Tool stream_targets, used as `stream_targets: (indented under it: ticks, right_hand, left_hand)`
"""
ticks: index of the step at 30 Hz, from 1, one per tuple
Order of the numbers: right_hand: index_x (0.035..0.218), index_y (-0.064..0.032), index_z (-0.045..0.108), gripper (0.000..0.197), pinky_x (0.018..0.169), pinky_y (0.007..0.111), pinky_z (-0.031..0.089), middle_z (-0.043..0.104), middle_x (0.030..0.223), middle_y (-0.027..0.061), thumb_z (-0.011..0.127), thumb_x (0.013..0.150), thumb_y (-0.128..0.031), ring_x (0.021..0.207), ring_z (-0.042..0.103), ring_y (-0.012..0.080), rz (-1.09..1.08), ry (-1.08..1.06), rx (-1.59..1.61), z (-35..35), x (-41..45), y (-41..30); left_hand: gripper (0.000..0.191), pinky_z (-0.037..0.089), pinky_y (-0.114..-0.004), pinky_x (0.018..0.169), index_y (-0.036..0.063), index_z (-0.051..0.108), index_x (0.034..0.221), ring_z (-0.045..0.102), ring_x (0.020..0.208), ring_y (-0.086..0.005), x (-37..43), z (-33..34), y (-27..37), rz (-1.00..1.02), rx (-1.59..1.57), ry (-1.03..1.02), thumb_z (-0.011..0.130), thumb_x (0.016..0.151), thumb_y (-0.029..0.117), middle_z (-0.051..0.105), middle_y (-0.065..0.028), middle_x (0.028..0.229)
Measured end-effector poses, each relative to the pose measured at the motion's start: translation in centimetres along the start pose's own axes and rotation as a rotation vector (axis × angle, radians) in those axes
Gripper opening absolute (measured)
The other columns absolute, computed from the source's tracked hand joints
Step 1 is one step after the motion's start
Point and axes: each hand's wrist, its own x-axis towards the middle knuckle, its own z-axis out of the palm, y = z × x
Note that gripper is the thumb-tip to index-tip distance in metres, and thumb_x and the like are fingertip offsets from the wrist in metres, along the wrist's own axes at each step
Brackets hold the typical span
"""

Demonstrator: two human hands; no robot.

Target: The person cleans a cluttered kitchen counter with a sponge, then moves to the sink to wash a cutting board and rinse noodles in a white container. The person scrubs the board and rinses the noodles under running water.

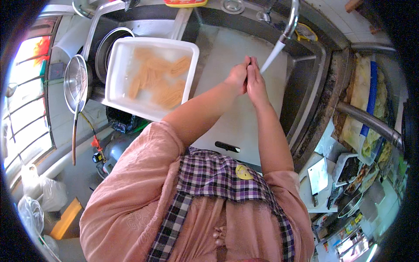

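Observation:
My left hand (pixel 239 76) and my right hand (pixel 256 82) are pressed palm to palm, fingers straight and together. I see nothing held, though the space between the palms is hidden. Just right of the fingertips, a white stream of water (pixel 273 56) runs from the curved metal tap (pixel 292 20). Below my hands a large white cutting board (pixel 226 121) with a dark handle slot lies across the sink. Left of my forearms stands a white plastic tub (pixel 193 62), where tan ridged pieces of food (pixel 157 73) lie in cloudy liquid.
A metal pot (pixel 102 54) sits behind the tub in the left sink basin. A long-handled strainer (pixel 76 83) hangs at the left. On the right, a cleaver (pixel 317 177) lies beside food containers (pixel 347 168). A gas cylinder (pixel 121 150) stands below the tub.

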Motion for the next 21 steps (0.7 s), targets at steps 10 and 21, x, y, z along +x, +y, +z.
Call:
stream_targets:
  ticks: [10,21]
  right_hand:
    - [0.136,-0.0014,0.031,0.048,0.096,0.036,0.037,0.048,0.127,0.0156,0.039,0.095,-0.024,0.115,0.049,0.0284,-0.154,0.144,-0.211,1.1,-0.4,-1.0]
    - [0.126,-0.0060,0.043,0.036,0.096,0.046,0.035,0.041,0.131,0.0263,0.033,0.095,-0.024,0.122,0.040,0.0374,0.042,-0.023,0.181,0.2,0.2,0.3]
  left_hand:
    - [0.042,0.039,-0.037,0.095,0.0074,0.048,0.123,0.048,0.109,-0.0242,0.6,-0.3,0.6,0.050,-0.055,-0.011,0.040,0.096,0.038,0.053,-0.0088,0.116]
    - [0.040,0.044,-0.039,0.085,0.0070,0.055,0.107,0.054,0.089,-0.0249,1.5,-0.8,-0.3,0.048,0.033,-0.021,0.033,0.097,0.039,0.058,-0.0090,0.098]
